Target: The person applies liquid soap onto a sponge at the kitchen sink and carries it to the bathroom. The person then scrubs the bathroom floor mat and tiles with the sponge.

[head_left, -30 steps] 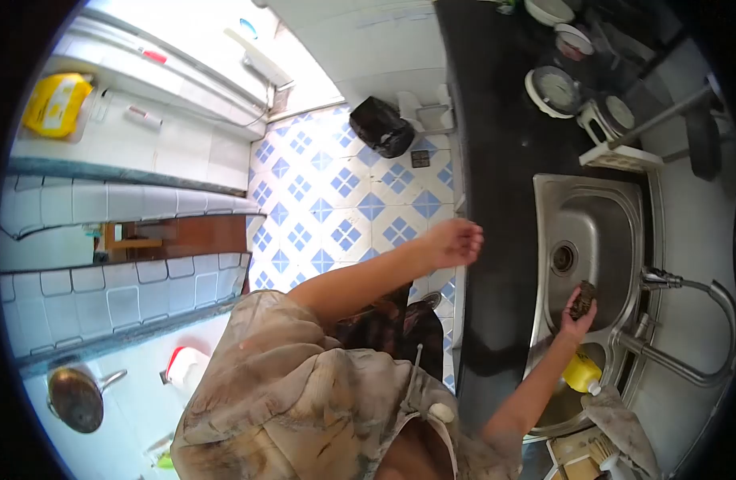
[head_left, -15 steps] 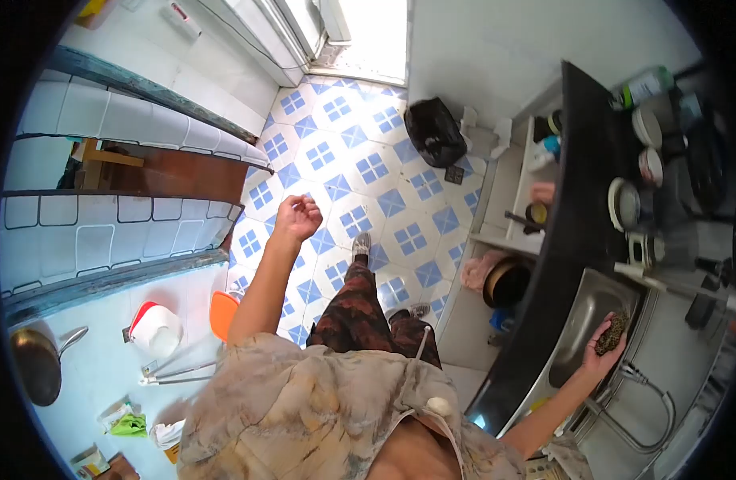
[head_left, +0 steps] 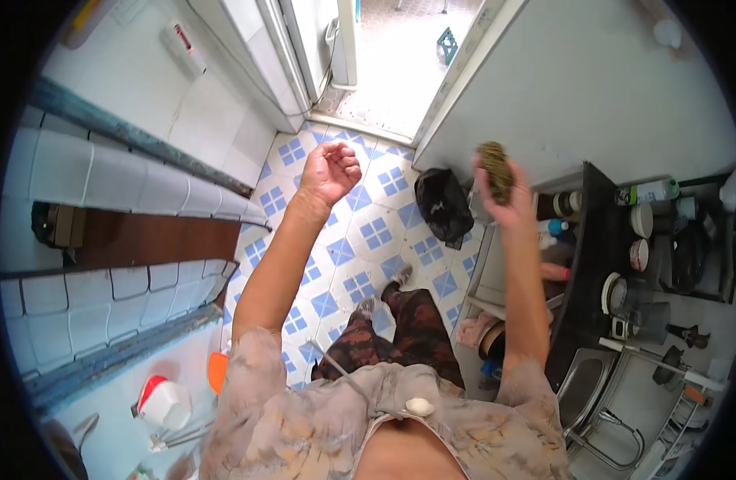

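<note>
Facing open doorway [head_left: 392,80], tiled floor [head_left: 374,232], hands [head_left: 333,171] apart

The person's left hand [head_left: 329,174] is hovering toward 11 o'clock, palm showing and fingers half curled, over the blue-and-white tiled floor [head_left: 376,232]. Between 2 and 3 o'clock, the right hand [head_left: 517,206] is gripping a greenish-brown fibrous clump [head_left: 496,170], which is sticking up past the fingers. A black bin bag [head_left: 443,204] is sitting on the floor at 2 o'clock, and a bright doorway [head_left: 384,88] is opening at 12. The black countertop [head_left: 582,248] is running along 3 o'clock, with the steel sink [head_left: 582,384] and tap [head_left: 612,417] lying toward 4.
</note>
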`<state>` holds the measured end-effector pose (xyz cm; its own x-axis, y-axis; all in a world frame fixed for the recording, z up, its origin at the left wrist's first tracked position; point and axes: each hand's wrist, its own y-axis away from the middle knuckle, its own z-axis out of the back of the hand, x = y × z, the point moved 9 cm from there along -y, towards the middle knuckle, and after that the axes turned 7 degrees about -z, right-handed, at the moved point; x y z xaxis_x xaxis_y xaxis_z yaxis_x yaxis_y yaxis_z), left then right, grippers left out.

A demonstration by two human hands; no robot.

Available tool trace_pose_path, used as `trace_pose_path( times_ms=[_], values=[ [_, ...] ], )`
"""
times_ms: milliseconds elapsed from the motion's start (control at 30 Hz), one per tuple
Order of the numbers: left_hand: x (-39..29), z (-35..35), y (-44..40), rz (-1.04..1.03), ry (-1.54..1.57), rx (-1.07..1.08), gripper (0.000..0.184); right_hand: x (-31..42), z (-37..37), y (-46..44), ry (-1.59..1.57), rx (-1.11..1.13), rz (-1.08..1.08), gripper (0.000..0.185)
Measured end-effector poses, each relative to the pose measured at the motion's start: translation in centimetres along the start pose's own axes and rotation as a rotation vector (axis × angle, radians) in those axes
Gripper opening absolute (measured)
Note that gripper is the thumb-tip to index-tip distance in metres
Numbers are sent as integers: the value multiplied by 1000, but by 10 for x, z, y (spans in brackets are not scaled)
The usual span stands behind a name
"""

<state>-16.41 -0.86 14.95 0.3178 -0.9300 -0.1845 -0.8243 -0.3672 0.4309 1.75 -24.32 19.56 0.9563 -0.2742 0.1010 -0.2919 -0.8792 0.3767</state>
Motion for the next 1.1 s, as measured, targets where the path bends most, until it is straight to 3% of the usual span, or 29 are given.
trace_pose_path(
  times_ms=[33, 133, 167, 200, 233, 300, 333, 367, 500, 600, 667, 767, 800, 900, 967, 1100],
  values=[
    [-3, -12, -17, 5, -36, -22, 9, -3, -2, -37, 64, -81, 61, 37],
    [-19, -12, -69, 47, -61, -35, 11, -21, -26, -140, 113, 3, -69, 33],
    [-28, -9, -82, 56, -72, -51, 12, -16, -23, -167, 185, -113, -25, 32],
    [-43, 0, -87, -4, -152, -176, 17, -15, -15, -196, 176, -108, -39, 36],
    [-55, 12, -105, 33, -152, 69, 21, -5, -14, -228, 175, -93, -48, 39],
    [-87, 46, -99, -9, -28, -193, 20, 6, -17, -263, 109, -148, -81, 32],
    [-109, 70, -96, -97, -133, -276, 15, 17, -12, -284, 99, -167, -57, 33],
    [-124, 96, -95, -93, -47, -270, 14, 26, -14, -300, 79, -185, -72, 32],
    [-179, 179, -78, -220, 95, -640, 10, 70, -15, -375, 132, -241, -23, 32],
    [-195, 191, -85, -272, 132, -790, 10, 95, -9, -419, 140, -297, 14, 32],
    [-207, 180, -116, -248, 155, -798, 10, 119, -14, -452, 157, -300, 51, 33],
    [-217, 176, -201, -136, 166, -638, 9, 158, -10, -498, 146, -302, 74, 33],
    [-218, 166, -230, -102, 133, -722, 9, 174, -7, -508, 146, -320, 122, 32],
    [-216, 95, -319, -17, 18, -665, 9, 219, -14, -530, 78, -251, 166, 32],
    [-204, 56, -385, 139, 4, -425, 7, 254, -13, -536, 50, -293, 256, 33],
    [-185, -32, -472, 236, -157, -390, 8, 315, -14, -541, -40, -312, 400, 35]
  ],
)
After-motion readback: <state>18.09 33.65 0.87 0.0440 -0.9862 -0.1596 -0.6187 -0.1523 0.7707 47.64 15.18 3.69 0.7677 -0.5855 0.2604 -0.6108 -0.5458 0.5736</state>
